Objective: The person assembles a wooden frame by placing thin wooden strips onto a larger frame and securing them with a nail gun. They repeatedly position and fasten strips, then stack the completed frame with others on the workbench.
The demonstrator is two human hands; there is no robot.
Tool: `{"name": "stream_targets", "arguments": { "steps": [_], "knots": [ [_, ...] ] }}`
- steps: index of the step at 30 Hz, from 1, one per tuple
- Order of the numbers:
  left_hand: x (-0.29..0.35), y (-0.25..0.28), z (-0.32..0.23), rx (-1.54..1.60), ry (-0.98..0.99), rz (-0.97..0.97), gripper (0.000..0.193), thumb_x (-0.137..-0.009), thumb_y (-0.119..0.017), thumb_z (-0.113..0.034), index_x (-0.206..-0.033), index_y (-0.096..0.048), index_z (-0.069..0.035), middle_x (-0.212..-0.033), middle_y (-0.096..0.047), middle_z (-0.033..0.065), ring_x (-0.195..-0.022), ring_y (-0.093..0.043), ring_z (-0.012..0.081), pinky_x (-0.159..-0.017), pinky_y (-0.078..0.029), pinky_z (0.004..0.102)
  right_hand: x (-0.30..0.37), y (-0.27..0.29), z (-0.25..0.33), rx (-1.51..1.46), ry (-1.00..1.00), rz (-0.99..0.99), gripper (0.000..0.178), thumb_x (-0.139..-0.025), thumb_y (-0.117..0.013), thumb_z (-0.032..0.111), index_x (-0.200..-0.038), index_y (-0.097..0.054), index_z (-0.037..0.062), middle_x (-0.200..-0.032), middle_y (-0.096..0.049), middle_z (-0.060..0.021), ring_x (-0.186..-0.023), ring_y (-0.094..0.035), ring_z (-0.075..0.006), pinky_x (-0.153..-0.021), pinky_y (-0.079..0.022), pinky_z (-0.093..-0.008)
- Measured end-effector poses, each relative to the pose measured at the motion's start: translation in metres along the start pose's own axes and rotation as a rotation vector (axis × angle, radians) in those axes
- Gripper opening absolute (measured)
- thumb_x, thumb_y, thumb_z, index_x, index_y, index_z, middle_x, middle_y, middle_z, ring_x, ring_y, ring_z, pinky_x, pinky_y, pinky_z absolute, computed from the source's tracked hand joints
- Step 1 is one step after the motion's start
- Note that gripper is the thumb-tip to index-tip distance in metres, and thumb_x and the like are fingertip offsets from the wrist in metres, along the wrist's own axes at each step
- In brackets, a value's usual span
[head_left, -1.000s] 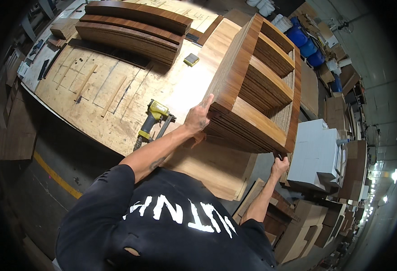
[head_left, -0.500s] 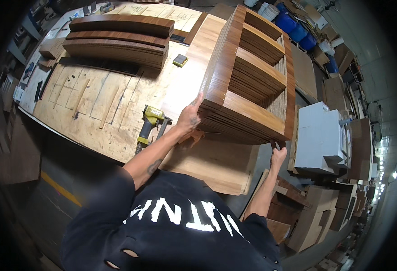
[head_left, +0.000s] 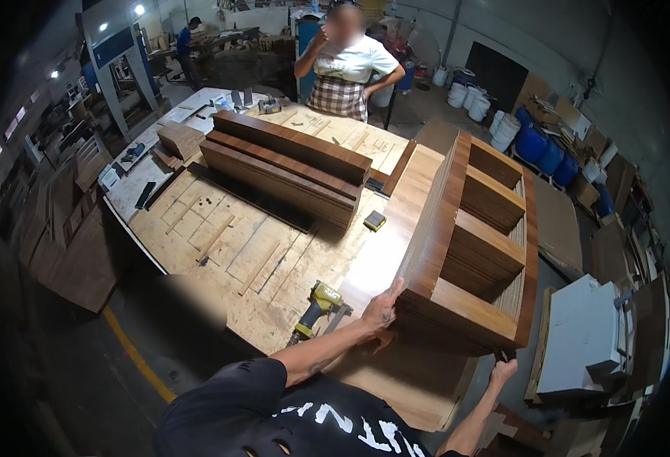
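A tall stack of brown wood-grain frames with crossbars (head_left: 478,303) lies at the right end of the worktable (head_left: 221,286). My left hand (head_left: 381,311) is closed on the near left corner of the stack, its thumb up along the side. At the near right corner, my right hand (head_left: 504,370) holds the lower edge with its fingers partly hidden beneath. A yellow-green and black nail gun (head_left: 318,308) lies on the table just left of my left forearm. Farther back is a small yellow-and-black box-shaped thing (head_left: 375,221).
Long brown boards (head_left: 282,171) are piled across the table's middle. A co-worker in a checked apron (head_left: 339,95) stands at the far side, one hand raised. Blue barrels (head_left: 533,145) stand at the back right. White panels (head_left: 579,343) are stacked right of the table.
The view has swung up and left, so the co-worker and the far workshop now show. Both hands stay on the same corners of the frame stack.
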State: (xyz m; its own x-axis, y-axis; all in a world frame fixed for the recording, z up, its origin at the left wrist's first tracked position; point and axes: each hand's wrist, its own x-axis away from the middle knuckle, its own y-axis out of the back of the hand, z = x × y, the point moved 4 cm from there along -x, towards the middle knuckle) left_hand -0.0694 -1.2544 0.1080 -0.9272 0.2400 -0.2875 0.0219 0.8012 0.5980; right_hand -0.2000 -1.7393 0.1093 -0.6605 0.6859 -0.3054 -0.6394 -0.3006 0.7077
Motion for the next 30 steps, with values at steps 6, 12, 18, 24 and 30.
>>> {"name": "stream_targets", "arguments": {
  "steps": [6, 12, 18, 24, 30],
  "knots": [
    [0.001, -0.013, 0.016, -0.009, -0.100, -0.128, 0.091, -0.082, -0.056, 0.001, -0.162, -0.014, -0.009, -0.087, -0.059, 0.0268, -0.072, -0.066, 0.0444, -0.065, -0.054, 0.0514, 0.000, 0.003, 0.023, 0.026, -0.007, 0.023, 0.022, -0.076, -0.058, -0.003, -0.093, -0.067, -0.0142, -0.085, -0.067, -0.0329, -0.081, -0.064, -0.0484, -0.077, -0.050, -0.0493],
    [0.004, -0.013, 0.008, -0.045, -0.034, -0.083, 0.095, -0.083, -0.057, 0.001, -0.163, -0.008, -0.009, -0.072, -0.064, 0.0248, -0.065, -0.067, 0.0423, -0.061, -0.054, 0.0511, 0.004, 0.007, 0.035, -0.035, 0.033, -0.018, 0.013, -0.069, -0.054, -0.007, -0.078, -0.055, -0.0161, -0.076, -0.062, -0.0338, -0.075, -0.058, -0.0526, -0.072, -0.048, -0.0526],
    [0.003, -0.016, -0.001, -0.079, 0.073, 0.006, 0.100, -0.077, -0.060, 0.003, -0.163, -0.007, -0.003, -0.105, -0.068, 0.0249, -0.065, -0.066, 0.0363, -0.059, -0.052, 0.0457, -0.005, -0.001, 0.009, 0.016, -0.037, -0.001, 0.026, -0.070, -0.054, -0.010, -0.093, -0.064, -0.0158, -0.093, -0.069, -0.0328, -0.089, -0.066, -0.0477, -0.082, -0.051, -0.0482],
    [-0.002, -0.014, 0.022, -0.078, -0.056, 0.042, 0.096, -0.083, -0.059, 0.000, -0.163, -0.006, -0.006, -0.074, -0.064, 0.0236, -0.061, -0.064, 0.0386, -0.057, -0.049, 0.0478, 0.011, -0.012, 0.004, -0.123, -0.044, -0.051, 0.034, -0.079, -0.056, -0.007, -0.110, -0.066, -0.0137, -0.108, -0.071, -0.0311, -0.102, -0.067, -0.0435, -0.090, -0.051, -0.0471],
    [0.011, 0.023, 0.020, 0.144, -0.011, 0.083, 0.051, -0.093, -0.062, -0.016, -0.141, -0.048, -0.007, -0.073, -0.062, 0.0252, -0.070, -0.064, 0.0432, -0.066, -0.050, 0.0494, 0.087, -0.049, 0.033, 0.340, -0.233, 0.108, 0.031, -0.087, -0.065, 0.011, -0.110, -0.068, -0.0105, -0.104, -0.069, -0.0332, -0.103, -0.065, -0.0494, -0.086, -0.050, -0.0526]
  ]
}}
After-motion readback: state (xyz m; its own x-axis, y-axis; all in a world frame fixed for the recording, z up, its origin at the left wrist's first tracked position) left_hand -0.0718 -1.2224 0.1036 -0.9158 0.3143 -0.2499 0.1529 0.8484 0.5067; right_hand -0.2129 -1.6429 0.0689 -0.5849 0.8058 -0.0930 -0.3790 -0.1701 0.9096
